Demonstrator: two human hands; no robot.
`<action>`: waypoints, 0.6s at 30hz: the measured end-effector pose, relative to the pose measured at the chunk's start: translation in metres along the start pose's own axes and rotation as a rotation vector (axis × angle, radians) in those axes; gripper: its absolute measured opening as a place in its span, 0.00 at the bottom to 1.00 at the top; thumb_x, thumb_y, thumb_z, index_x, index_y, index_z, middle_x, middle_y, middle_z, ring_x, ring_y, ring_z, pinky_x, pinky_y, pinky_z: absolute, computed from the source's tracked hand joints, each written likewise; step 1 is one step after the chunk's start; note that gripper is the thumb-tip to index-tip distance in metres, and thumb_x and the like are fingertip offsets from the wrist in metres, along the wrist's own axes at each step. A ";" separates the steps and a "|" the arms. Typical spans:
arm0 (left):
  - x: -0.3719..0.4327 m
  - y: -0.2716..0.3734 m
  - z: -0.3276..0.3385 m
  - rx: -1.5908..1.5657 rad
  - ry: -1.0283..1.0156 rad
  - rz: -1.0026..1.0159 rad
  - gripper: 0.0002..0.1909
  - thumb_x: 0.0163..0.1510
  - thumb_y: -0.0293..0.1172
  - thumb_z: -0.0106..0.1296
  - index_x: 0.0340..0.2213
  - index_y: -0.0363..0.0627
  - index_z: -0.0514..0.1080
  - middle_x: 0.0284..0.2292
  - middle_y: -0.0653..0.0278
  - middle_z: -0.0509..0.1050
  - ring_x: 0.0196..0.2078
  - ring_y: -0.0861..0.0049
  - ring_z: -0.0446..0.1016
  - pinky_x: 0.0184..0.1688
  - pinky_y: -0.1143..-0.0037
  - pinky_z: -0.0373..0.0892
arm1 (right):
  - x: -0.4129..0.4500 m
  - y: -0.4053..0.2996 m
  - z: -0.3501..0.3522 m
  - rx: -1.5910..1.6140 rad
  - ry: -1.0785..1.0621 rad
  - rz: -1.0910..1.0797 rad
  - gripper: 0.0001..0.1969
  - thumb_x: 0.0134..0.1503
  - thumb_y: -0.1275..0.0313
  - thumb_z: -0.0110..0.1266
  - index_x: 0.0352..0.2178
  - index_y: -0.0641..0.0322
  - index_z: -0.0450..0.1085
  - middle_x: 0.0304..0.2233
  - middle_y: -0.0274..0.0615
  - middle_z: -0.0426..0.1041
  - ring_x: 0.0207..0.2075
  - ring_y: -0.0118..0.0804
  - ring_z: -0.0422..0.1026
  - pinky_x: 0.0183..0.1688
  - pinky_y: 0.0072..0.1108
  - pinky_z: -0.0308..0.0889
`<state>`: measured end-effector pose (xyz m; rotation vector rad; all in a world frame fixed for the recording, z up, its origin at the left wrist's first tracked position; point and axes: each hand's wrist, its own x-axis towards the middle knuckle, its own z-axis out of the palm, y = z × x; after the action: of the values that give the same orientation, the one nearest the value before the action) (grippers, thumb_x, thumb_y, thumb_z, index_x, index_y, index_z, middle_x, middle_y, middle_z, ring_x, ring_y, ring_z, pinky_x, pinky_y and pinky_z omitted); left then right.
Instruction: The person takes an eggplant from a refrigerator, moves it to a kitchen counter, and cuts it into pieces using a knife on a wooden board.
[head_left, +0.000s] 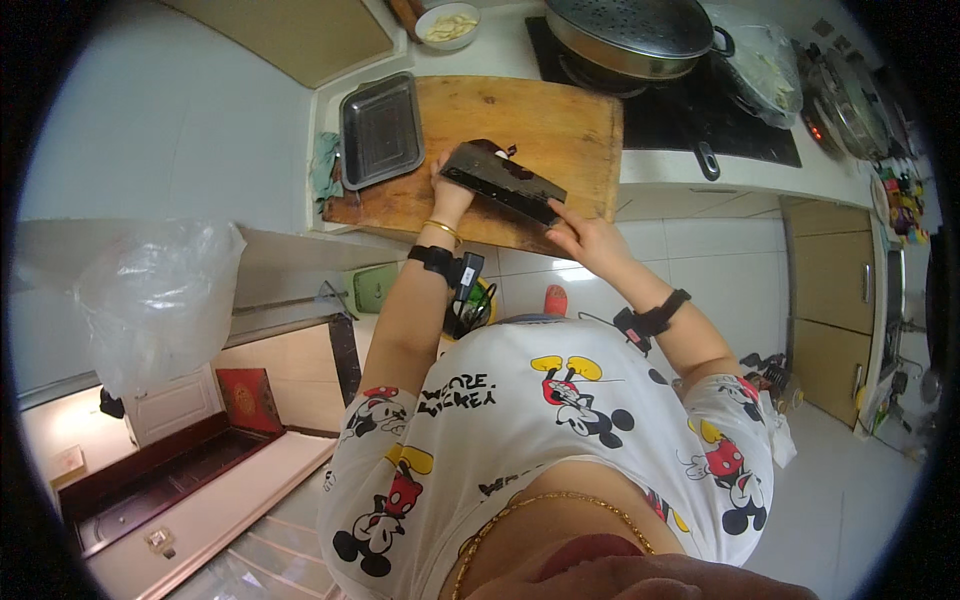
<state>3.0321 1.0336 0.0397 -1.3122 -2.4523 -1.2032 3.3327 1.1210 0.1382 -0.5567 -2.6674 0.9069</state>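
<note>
A long dark rectangular tray or box (502, 184) is held tilted above the wooden cutting board (555, 109); its exact kind is unclear. My left hand (452, 191) grips its left end, fingers partly hidden behind it. At the right end, the fingertips and thumb of my right hand (592, 238) hold the lower corner. Dark reddish patches show on its upper face. Just behind lies a dark piece with a small white bit beside it, partly covered. An empty black rectangular tray (382, 131) rests on the board's left side.
A large lidded steamer pot (637, 34) stands on the black cooktop (675, 120). Behind the board is a white bowl of pale sliced food (448, 26). A green cloth (327, 169) lies at the left edge, and a plastic-covered dish (769, 79) is at right.
</note>
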 end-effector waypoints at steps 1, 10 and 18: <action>0.001 -0.004 0.003 -0.090 -0.069 -0.059 0.20 0.48 0.38 0.55 0.42 0.45 0.71 0.45 0.56 0.70 0.48 0.54 0.65 0.52 0.64 0.63 | 0.001 -0.001 -0.002 0.004 -0.006 -0.002 0.27 0.56 0.50 0.51 0.54 0.48 0.64 0.31 0.46 0.77 0.32 0.54 0.75 0.35 0.37 0.71; 0.003 -0.009 0.014 -0.243 -0.073 -0.142 0.22 0.47 0.35 0.58 0.44 0.41 0.69 0.43 0.53 0.70 0.48 0.54 0.65 0.53 0.65 0.63 | -0.006 0.000 -0.007 -0.078 -0.020 -0.015 0.28 0.56 0.48 0.50 0.55 0.47 0.63 0.25 0.54 0.75 0.28 0.56 0.75 0.30 0.39 0.70; 0.005 -0.022 0.010 -0.286 -0.082 -0.127 0.21 0.49 0.31 0.57 0.45 0.39 0.69 0.42 0.53 0.72 0.49 0.56 0.66 0.53 0.67 0.63 | -0.002 0.004 0.002 -0.087 0.022 -0.056 0.28 0.56 0.48 0.49 0.55 0.47 0.63 0.26 0.54 0.75 0.28 0.56 0.74 0.31 0.39 0.70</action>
<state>3.0152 1.0369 0.0221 -1.3108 -2.5255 -1.6136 3.3346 1.1220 0.1339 -0.5044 -2.6990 0.7681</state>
